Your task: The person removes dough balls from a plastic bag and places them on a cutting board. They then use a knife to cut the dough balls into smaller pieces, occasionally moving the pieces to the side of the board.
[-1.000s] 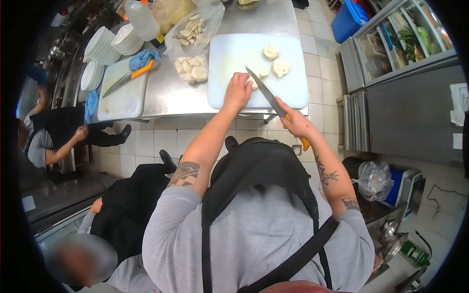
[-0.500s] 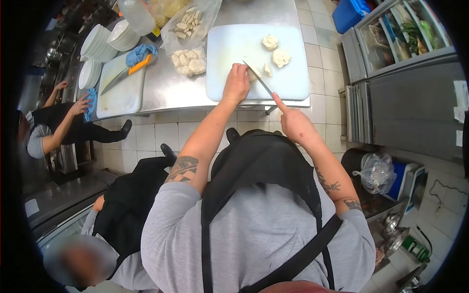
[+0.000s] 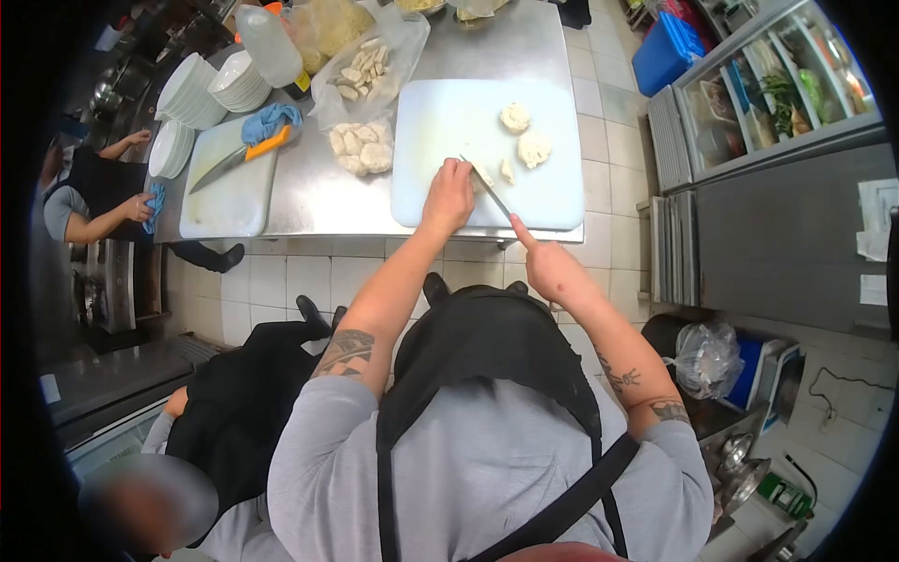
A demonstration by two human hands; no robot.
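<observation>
A large white cutting board [image 3: 435,117] lies on the steel table. My right hand [image 3: 552,265] is closed round a knife [image 3: 493,195], index finger stretched along the top of its blade. The blade slants up and left to my left hand [image 3: 449,197], whose fingers are bent down onto the board. A pale piece of food [image 3: 483,176] shows beside the blade, partly covered by my left fingers. To its right lies a small pale wedge [image 3: 507,170]. Two rounded, crumbly-looking lumps [image 3: 514,117] sit farther up the board.
Left of the board are bags of pale pieces [image 3: 361,148]. Farther left, a second board [image 3: 217,208] bears an orange-handled knife [image 3: 267,140] and blue cloth [image 3: 272,122], near stacked white plates [image 3: 187,91]. One person stands close at my left; another holds a blue cloth [image 3: 154,206].
My view has shifted, so the table and board sit lower in the picture. Both hands keep their places at the knife and food. The far person's hand with the cloth has moved slightly.
</observation>
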